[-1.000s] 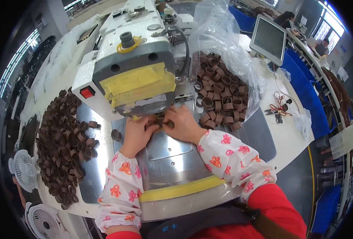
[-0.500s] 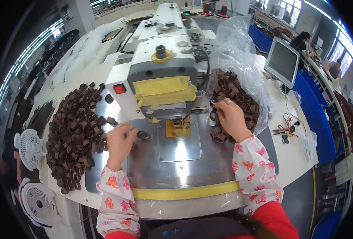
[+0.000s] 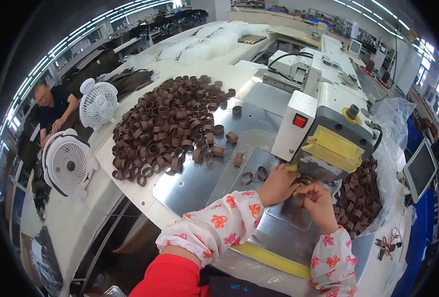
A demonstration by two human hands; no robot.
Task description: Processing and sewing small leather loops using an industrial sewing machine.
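Observation:
Both my hands are at the head of a white sewing machine (image 3: 292,123) with yellow tape on its front. My left hand (image 3: 278,184) is low beside the needle area, fingers curled together. My right hand (image 3: 316,200) is pinched just to its right; whatever the fingers hold is too hidden to make out. Loose brown rings (image 3: 247,178) lie on the steel plate (image 3: 190,195) left of my hands. A large heap of brown rings (image 3: 155,123) spreads over the left of the table, and another heap (image 3: 355,198) sits in clear plastic to the right.
Two white fans (image 3: 68,163) stand at the left edge, near a seated co-worker (image 3: 48,106). On the right are a screen (image 3: 420,168) on a stand and scissors with cords (image 3: 388,245). White padded material (image 3: 190,49) lies at the back.
Half a second ago my hands were apart, near the two heaps; now they have come together at the needle area. The view has swung left, bringing the co-worker into sight.

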